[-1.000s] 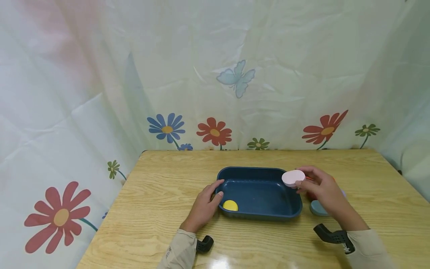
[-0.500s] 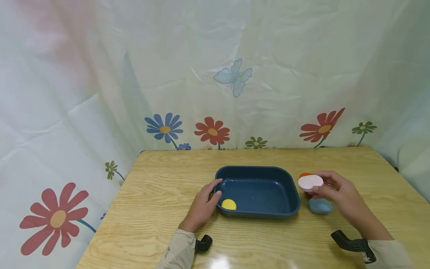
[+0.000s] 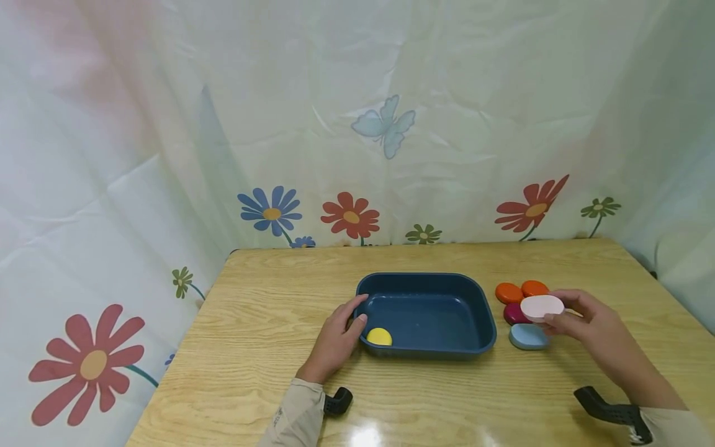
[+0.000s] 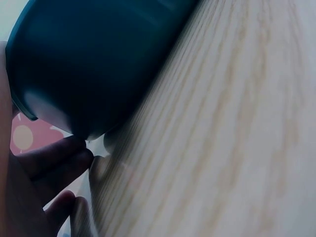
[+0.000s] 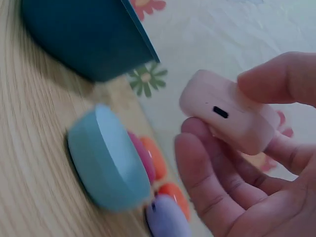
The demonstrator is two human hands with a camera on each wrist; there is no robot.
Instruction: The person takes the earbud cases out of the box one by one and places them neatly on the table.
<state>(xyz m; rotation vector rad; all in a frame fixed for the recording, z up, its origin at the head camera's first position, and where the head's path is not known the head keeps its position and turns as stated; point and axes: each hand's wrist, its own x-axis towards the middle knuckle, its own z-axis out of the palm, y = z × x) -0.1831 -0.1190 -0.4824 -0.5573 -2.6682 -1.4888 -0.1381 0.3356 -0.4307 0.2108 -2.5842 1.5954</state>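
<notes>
My right hand (image 3: 586, 320) pinches a pale pink earbud charging case (image 5: 232, 111) between thumb and fingers. The case has a small dark port and is held above the table, over a cluster of rounded pieces. Below it lie a light blue oval case (image 3: 527, 337), a magenta one (image 3: 514, 313) and two orange ones (image 3: 509, 293). A lavender case (image 5: 169, 217) shows in the right wrist view. With thumb and index at the rim, my left hand (image 3: 335, 341) holds the left end of a dark blue tub (image 3: 427, 352). A yellow rounded piece (image 3: 380, 337) sits in its near left corner.
The wooden table (image 3: 268, 310) reaches back to a pale curtain (image 3: 469, 124) printed with flowers and a butterfly. Bare wood lies left of the tub and in front of it. Black wrist mounts (image 3: 337, 402) stick out at both cuffs.
My right hand has carried the pink case from above the tub's right rim rightward to over the cluster, uncovering the orange and magenta cases. The left hand stays at the tub's left end.
</notes>
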